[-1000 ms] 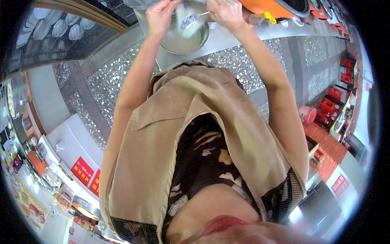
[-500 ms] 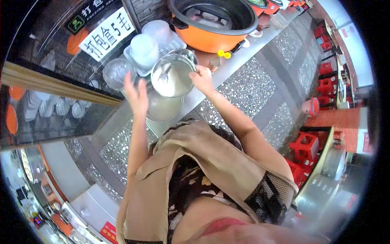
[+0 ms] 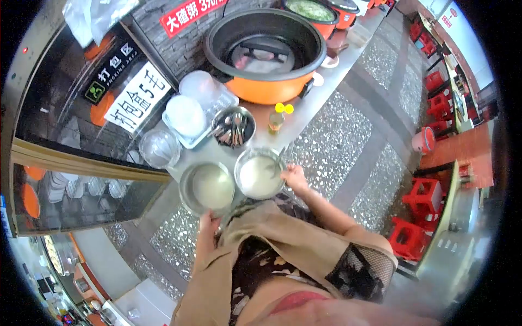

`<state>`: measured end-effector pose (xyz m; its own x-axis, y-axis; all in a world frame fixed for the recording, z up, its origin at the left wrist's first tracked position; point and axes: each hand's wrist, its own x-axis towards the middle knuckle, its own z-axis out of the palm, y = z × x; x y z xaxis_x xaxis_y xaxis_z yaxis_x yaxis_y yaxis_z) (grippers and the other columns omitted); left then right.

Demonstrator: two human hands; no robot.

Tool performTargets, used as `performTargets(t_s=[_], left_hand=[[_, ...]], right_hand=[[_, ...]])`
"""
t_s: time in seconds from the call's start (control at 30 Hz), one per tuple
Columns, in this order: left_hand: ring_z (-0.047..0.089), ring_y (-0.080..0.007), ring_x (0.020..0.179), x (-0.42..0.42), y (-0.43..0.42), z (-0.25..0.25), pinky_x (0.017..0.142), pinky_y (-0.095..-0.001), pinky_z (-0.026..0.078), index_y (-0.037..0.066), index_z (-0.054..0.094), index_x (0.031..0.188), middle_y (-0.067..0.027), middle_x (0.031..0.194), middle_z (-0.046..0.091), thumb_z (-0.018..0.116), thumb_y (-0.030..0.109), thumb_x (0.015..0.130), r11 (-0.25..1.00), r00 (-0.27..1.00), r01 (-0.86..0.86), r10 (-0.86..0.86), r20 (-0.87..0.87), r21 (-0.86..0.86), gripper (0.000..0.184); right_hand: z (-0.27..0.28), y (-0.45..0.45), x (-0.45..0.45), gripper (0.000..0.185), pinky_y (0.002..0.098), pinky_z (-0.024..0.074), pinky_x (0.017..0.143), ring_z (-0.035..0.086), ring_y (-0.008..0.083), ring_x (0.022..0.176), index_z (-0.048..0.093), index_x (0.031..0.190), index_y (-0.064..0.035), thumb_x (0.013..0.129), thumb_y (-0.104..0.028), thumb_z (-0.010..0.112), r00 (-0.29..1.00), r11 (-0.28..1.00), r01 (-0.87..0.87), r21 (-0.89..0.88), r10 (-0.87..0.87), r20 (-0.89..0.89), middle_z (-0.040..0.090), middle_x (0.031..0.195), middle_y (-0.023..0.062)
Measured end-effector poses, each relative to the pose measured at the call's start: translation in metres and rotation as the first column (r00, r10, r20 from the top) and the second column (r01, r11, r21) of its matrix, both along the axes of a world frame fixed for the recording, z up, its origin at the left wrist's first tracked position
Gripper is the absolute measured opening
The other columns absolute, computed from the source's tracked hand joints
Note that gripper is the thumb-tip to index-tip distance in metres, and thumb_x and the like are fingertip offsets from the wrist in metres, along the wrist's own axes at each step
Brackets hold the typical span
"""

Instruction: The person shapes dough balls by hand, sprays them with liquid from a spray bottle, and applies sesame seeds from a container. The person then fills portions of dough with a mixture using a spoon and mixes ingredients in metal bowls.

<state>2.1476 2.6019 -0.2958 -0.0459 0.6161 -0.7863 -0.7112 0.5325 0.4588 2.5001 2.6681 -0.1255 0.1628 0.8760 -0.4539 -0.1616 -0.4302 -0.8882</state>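
Note:
Two metal bowls stand side by side at the counter's near edge. My right hand [image 3: 294,178] is closed on the right rim of the right metal bowl [image 3: 247,187], which holds a whitish liquid and a spoon-like utensil [image 3: 276,167]. At the near rim of the left metal bowl [image 3: 185,191], my left hand [image 3: 209,223] grips the edge, its fingers partly hidden. Pale, cloudy liquid lies in that bowl as well. Just behind them is a metal bowl of spoons [image 3: 234,130]. A small bottle with yellow caps [image 3: 276,120] stands to its right.
A large orange pot with a black inside [image 3: 266,87] is farther back on the counter [image 3: 321,100]. White bowls [image 3: 185,116] fill a plastic basket, beside stacked clear bowls [image 3: 160,148]. A glass case [image 3: 87,190] borders the left; red stools [image 3: 410,239] stand at right.
The right metal bowl has come down from above the counter to beside the left one. My left hand, spread in the air before, has dropped to the left bowl's rim.

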Motion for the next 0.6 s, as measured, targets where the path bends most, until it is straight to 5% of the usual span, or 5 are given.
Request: performTargets(t_s=[0.2, 0.3, 0.47, 0.53, 0.6], left_hand=[[0.055, -0.0218, 0.098, -0.061, -0.137, 0.049, 0.083, -0.0371, 0.047, -0.004, 0.053, 0.104, -0.0125, 0.1, 0.056, 0.054, 0.003, 0.077, 0.969, 0.969, -0.245, 0.245, 0.036, -0.002, 0.027], [0.055, -0.0293, 0.103, -0.088, -0.213, 0.021, 0.092, -0.0432, 0.047, -0.009, 0.05, 0.106, -0.0184, 0.107, 0.056, 0.046, -0.002, 0.073, 0.985, 0.918, 0.024, 0.047, -0.394, 0.173, 0.034], [0.058, -0.0307, 0.096, -0.112, -0.309, -0.043, 0.08, -0.0413, 0.053, -0.005, 0.054, 0.101, -0.0195, 0.107, 0.056, 0.051, 0.0, 0.073, 0.8, 0.814, -0.581, 0.567, -0.129, -0.152, 0.029], [0.06, -0.034, 0.094, -0.143, -0.358, -0.098, 0.076, -0.0422, 0.054, -0.001, 0.058, 0.101, -0.0213, 0.108, 0.057, 0.059, 0.004, 0.073, 0.989, 0.728, 0.105, -0.146, -0.669, -0.102, 0.028], [0.06, -0.0379, 0.094, -0.155, -0.385, -0.091, 0.077, -0.0465, 0.052, 0.005, 0.059, 0.101, -0.0213, 0.111, 0.057, 0.059, 0.005, 0.075, 0.924, 0.467, 0.305, -0.358, -0.809, -0.232, 0.027]], right_hand=[[-0.095, 0.006, -0.028, 0.017, 0.0268, 0.0405, 0.05, 0.048, 0.0067, 0.055, 0.066, 0.077, 0.0003, 0.073, -0.015, 0.06, 0.849, 0.91, -0.413, 0.042, 0.368, 0.38, 0.058, 0.059, 0.0012], [-0.123, 0.014, -0.077, 0.017, 0.028, 0.0395, 0.051, 0.048, 0.0077, 0.056, 0.064, 0.075, 0.0008, 0.073, -0.016, 0.06, 0.937, 0.955, -0.292, 0.057, 0.274, 0.216, 0.054, 0.059, 0.0004], [-0.134, 0.0, -0.128, 0.024, 0.0282, 0.0454, 0.056, 0.059, 0.0137, 0.059, 0.065, 0.081, 0.0022, 0.075, -0.02, 0.061, 0.905, 0.973, -0.209, 0.1, 0.154, 0.397, 0.062, 0.064, 0.0085], [-0.155, 0.001, -0.141, 0.028, 0.0299, 0.0497, 0.062, 0.064, 0.0206, 0.064, 0.066, 0.085, 0.0009, 0.076, -0.025, 0.061, 0.925, 0.987, -0.155, 0.052, 0.126, 0.359, 0.064, 0.069, 0.0159], [-0.153, 0.0, -0.148, 0.03, 0.0364, 0.0515, 0.068, 0.066, 0.025, 0.069, 0.065, 0.094, -0.0008, 0.077, -0.025, 0.058, 0.802, 0.971, -0.239, -0.013, 0.204, 0.561, 0.066, 0.072, 0.015]])
